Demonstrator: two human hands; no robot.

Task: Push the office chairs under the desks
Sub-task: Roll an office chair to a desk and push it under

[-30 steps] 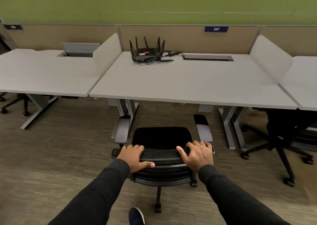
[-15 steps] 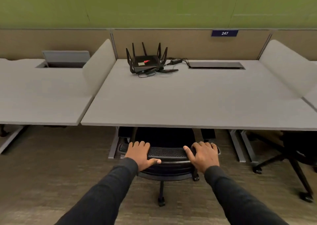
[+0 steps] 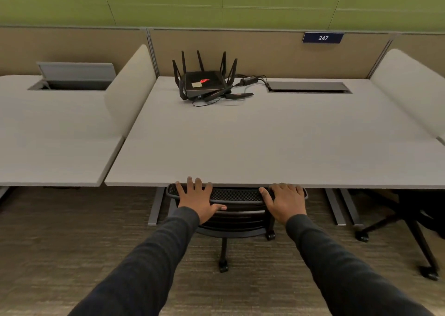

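Hands are lying flat, fingers spread: left hand (image 3: 195,200) and right hand (image 3: 286,201) are pressing the chair (image 3: 237,204) backrest. Desk (image 3: 265,147) edge is sitting just beyond the fingertips.

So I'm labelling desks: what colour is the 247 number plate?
The number plate is dark blue with white digits, shown clearly in the head view.

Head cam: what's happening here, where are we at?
A person is pushing a black office chair under the middle desk. The left hand and right hand both rest on the top of the mesh backrest, fingers at the desk's front edge. The seat is out of sight beneath the desktop; only the backrest and rear casters show. A router sits at the back of that desk. Another chair stands partly under the desk to the right.
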